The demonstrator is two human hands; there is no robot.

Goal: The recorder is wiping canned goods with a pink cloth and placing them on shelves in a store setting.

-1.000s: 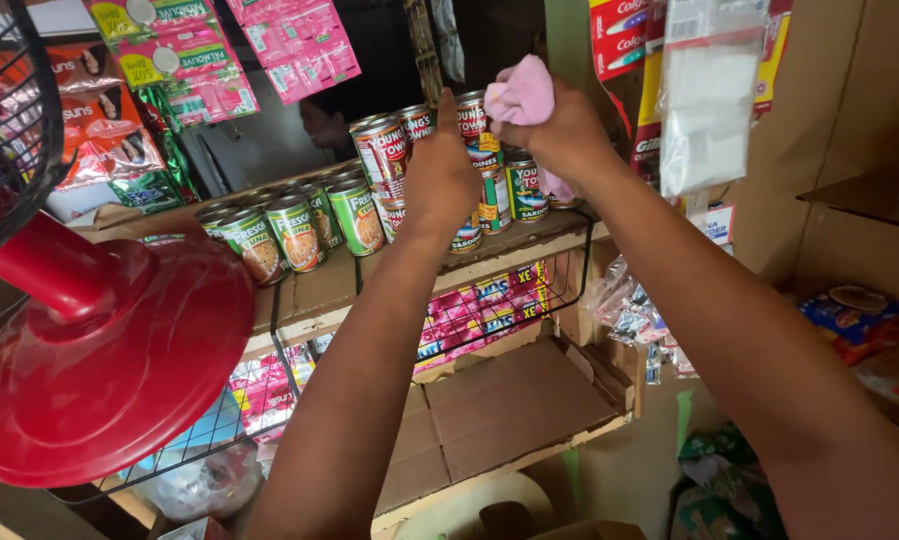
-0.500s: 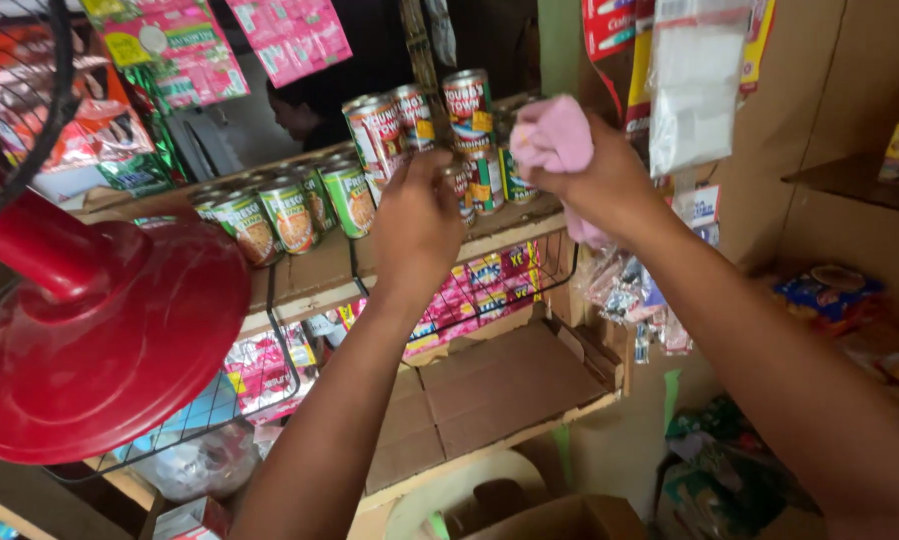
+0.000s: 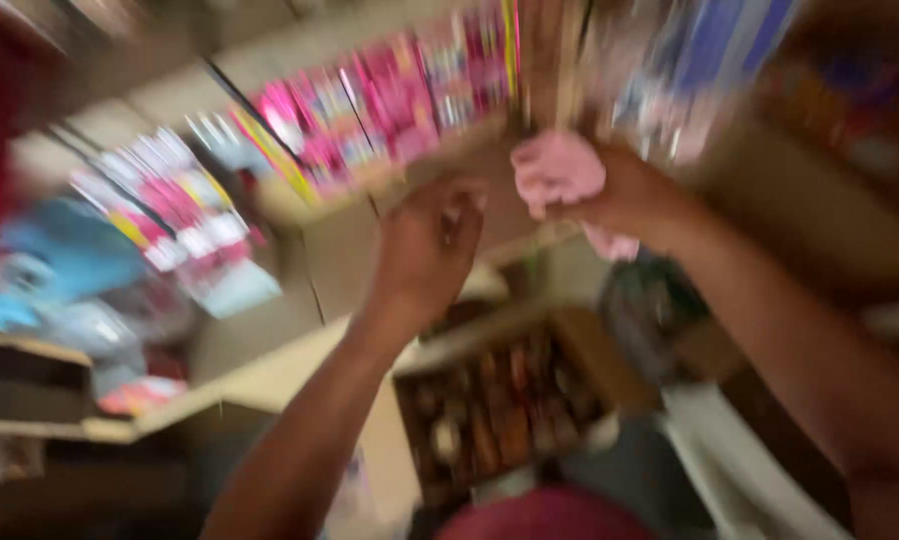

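while the view was badly smeared, i saw my right hand (image 3: pixel 635 195) clenched round a pink cloth (image 3: pixel 560 172) above a cardboard box (image 3: pixel 510 400), my left hand (image 3: pixel 425 250) loosely curled beside it, apparently empty.

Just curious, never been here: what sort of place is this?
Probably a small shop, though the view is blurred: shelves hang with pink packets, and an open carton of goods sits below.

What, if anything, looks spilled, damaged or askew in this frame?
Nothing stands out, though heavy motion blur hides detail. The right hand grips a pink cloth; the left hand hangs loosely curled above an open cardboard box.
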